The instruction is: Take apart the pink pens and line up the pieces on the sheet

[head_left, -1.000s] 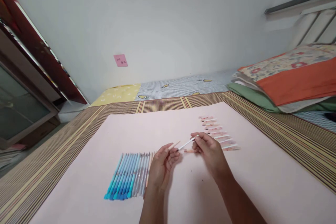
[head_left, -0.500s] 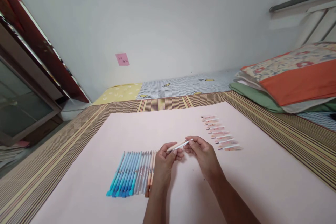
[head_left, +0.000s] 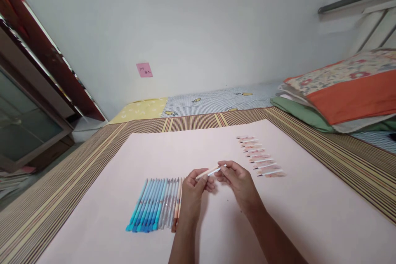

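My left hand (head_left: 193, 196) and my right hand (head_left: 238, 185) meet over a pale pink sheet (head_left: 154, 156), both pinching one slim pen (head_left: 210, 171) between fingertips. The left fingers grip its peach barrel end; the right fingers hold its white tip end. Just left of my left hand lies a neat row of blue and pale pens (head_left: 154, 205), with an orange one at the row's right edge. To the right of my right hand lies a column of several pink patterned pen caps and parts (head_left: 260, 157).
The pink sheet lies on a striped woven mat (head_left: 62, 189). Folded bedding with an orange and floral pillow (head_left: 346, 90) is stacked at the right. A dark cabinet (head_left: 27, 103) stands at the left. A pink sticky note (head_left: 144, 69) is on the wall.
My two hands came together: the white refill in my right hand went into the peach barrel in my left, and the loose pink piece by my right hand is no longer in sight.
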### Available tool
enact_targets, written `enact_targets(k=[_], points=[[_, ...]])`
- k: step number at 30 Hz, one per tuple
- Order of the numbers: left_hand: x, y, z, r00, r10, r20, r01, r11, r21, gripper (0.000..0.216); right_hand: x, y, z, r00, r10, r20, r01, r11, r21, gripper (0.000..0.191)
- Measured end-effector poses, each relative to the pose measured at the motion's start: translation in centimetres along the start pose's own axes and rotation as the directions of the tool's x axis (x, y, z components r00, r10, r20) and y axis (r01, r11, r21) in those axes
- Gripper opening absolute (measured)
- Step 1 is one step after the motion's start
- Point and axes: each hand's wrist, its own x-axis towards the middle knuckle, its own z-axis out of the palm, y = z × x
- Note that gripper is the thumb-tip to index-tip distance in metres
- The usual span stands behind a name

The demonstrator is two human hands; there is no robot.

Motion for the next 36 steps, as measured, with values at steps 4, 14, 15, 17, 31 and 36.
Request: enact_targets(k=[4,14,15,17,31,36], points=[[0.0,0.3,-0.4,0.997,-0.032,0.063,0.029,0.998,0.051,0.036,-0.4,-1.3,-0.8,0.945,-0.253,0.21,0.313,0.885,-0.345,0.031],[0.5,-0.9,-0.4,0.994,-0.104,0.018,0.104,0.995,0.012,0.068,3.4,-1.6,-2.5,0.93,0.104,0.352,0.023,0.941,-0.338,0.025],[0.7,-1.1,-0.5,0.993,-0.11,-0.043,0.11,0.994,-0.011,0.076,4.8,-1.6,-2.8,0.934,0.11,0.34,0.022,0.932,-0.362,0.026],[1.0,-1.3,-0.8,0.982,-0.114,-0.152,0.107,0.993,-0.054,0.079,8.2,-1.5,-3.5,0.959,0.065,0.275,0.049,0.919,-0.391,0.024],[0.6,-0.3,-0.3,0.973,-0.186,-0.135,0.164,0.974,-0.159,0.055,22.9,5.1,-4.5,0.991,-0.126,0.05,0.122,0.681,-0.722,0.012],[0.4,0.0,-0.3,0.972,-0.2,-0.124,0.181,0.971,-0.153,0.055,23.4,5.6,-5.5,0.984,-0.156,0.085,0.152,0.49,-0.859,0.016]])
